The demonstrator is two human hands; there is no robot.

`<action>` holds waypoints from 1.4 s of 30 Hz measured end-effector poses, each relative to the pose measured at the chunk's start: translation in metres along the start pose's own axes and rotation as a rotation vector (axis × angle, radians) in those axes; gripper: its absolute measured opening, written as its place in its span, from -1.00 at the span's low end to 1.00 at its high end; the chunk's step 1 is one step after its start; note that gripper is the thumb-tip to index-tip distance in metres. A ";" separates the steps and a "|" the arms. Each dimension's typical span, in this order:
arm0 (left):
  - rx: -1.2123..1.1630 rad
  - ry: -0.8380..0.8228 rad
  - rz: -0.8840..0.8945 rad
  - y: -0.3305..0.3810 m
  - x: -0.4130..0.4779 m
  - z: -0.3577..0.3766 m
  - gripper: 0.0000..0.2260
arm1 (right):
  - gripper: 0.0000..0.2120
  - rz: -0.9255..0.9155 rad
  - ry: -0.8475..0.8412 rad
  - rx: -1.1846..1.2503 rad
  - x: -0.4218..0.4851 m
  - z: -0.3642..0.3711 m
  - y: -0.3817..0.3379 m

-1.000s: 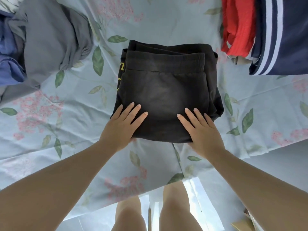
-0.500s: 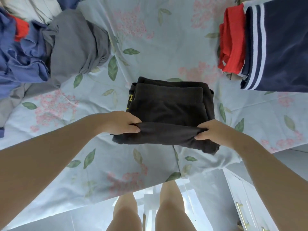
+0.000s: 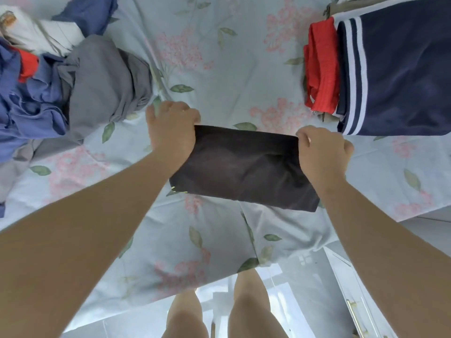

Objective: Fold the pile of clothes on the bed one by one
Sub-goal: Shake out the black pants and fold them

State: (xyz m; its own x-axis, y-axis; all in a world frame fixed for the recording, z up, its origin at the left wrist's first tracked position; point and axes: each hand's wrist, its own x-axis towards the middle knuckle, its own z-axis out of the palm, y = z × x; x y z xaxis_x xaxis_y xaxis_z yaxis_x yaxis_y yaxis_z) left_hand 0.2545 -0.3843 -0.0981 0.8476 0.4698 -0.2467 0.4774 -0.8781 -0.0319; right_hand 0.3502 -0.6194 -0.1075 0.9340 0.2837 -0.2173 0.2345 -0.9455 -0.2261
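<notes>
A black garment (image 3: 244, 167) lies folded into a narrow band in the middle of the bed, with a bit of yellow print at its near left corner. My left hand (image 3: 170, 130) grips its far left corner with curled fingers. My right hand (image 3: 322, 152) pinches its far right corner. An unfolded pile (image 3: 73, 89) of grey, blue, white and red clothes sits at the left. Folded red (image 3: 322, 71) and navy striped (image 3: 400, 69) clothes are stacked at the right.
The bed wears a pale blue floral sheet (image 3: 219, 57) whose near edge hangs down over my legs. A white cabinet with a metal handle (image 3: 353, 311) stands at the lower right beside the bed.
Both hands went from lying flat on the black garment to gripping its near edge. They carried that edge over to the far side, halving the garment into a narrower band.
</notes>
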 end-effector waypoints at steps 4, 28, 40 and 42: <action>-0.037 0.375 0.066 0.027 -0.045 0.045 -0.68 | -0.72 -0.128 0.384 -0.096 -0.022 0.025 -0.004; -0.785 -0.263 -0.486 0.007 -0.029 0.106 -0.38 | -0.29 0.420 -0.292 0.146 -0.038 0.093 0.004; -1.214 -0.403 -0.453 -0.023 -0.042 0.053 -0.43 | -0.36 0.346 -0.399 0.458 -0.043 0.033 0.009; -1.239 -0.383 -0.483 -0.023 -0.062 0.038 -0.46 | -0.41 0.322 -0.386 0.479 -0.055 0.017 0.009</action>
State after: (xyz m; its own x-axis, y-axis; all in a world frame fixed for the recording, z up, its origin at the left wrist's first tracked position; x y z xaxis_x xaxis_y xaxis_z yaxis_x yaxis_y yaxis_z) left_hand 0.1819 -0.3968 -0.1183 0.5212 0.4703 -0.7122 0.7656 0.1112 0.6337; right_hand 0.2961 -0.6405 -0.1138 0.7536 0.1215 -0.6460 -0.2657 -0.8426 -0.4684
